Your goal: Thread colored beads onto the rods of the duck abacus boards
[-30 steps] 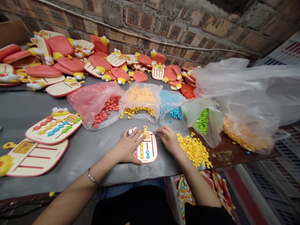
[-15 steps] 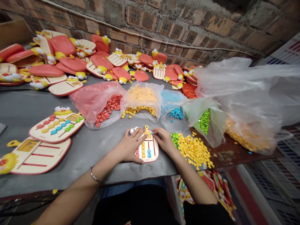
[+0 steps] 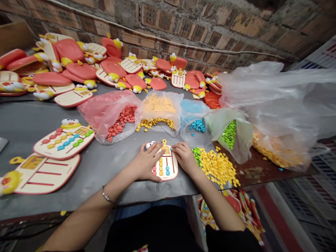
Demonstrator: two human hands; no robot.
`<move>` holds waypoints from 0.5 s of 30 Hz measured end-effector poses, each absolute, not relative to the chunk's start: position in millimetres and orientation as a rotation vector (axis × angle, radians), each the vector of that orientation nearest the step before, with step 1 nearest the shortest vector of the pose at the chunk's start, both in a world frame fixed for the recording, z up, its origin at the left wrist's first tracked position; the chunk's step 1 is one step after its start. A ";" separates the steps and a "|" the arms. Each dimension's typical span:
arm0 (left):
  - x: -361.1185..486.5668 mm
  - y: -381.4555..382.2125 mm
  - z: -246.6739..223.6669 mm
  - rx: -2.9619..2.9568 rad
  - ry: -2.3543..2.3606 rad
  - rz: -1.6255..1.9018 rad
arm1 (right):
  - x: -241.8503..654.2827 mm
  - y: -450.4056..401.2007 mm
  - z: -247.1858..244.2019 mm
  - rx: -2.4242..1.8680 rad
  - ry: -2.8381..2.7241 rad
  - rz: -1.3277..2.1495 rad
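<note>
A small cream board with a red rim (image 3: 166, 171) lies on the grey table, with a white bird-eye piece at its top left and rows of small coloured beads on it. My left hand (image 3: 147, 162) rests flat across the board's left side and holds nothing. My right hand (image 3: 185, 157) sits at the board's upper right edge, fingertips pinched on a tiny blue bead (image 3: 170, 148). Just right of that hand spreads a loose heap of yellow beads (image 3: 216, 168), with green beads (image 3: 196, 155) at its edge.
Open plastic bags of red (image 3: 122, 119), orange (image 3: 157, 112), blue (image 3: 196, 124) and green (image 3: 229, 134) beads stand beyond the board. A large clear bag (image 3: 278, 105) fills the right. Many red-and-cream duck boards (image 3: 78, 66) are piled against the brick wall (image 3: 183, 21).
My right hand has moved left from above the yellow heap to the board's upper right edge. My left hand stays on the board.
</note>
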State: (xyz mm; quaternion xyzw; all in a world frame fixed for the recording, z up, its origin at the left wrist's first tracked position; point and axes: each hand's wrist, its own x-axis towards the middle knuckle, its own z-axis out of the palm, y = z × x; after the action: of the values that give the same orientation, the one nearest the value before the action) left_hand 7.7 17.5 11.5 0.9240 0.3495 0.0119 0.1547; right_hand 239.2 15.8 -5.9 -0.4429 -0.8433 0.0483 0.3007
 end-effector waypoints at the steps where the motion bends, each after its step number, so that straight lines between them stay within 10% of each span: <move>1: 7.6 17.6 11.4 2.648 1.001 0.031 | 238.7 15.6 -5.0 -1.189 -2.263 0.101; 15: 8.0 17.5 15.2 2.644 1.005 0.013 | 225.6 -2.9 -9.5 -1.129 -2.273 0.278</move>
State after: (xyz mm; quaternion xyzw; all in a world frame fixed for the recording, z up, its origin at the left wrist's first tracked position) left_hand 8.0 17.5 15.2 0.9234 0.3509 0.0044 0.1558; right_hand 225.6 -2.9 -9.5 -0.4232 -0.8520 0.1043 0.2901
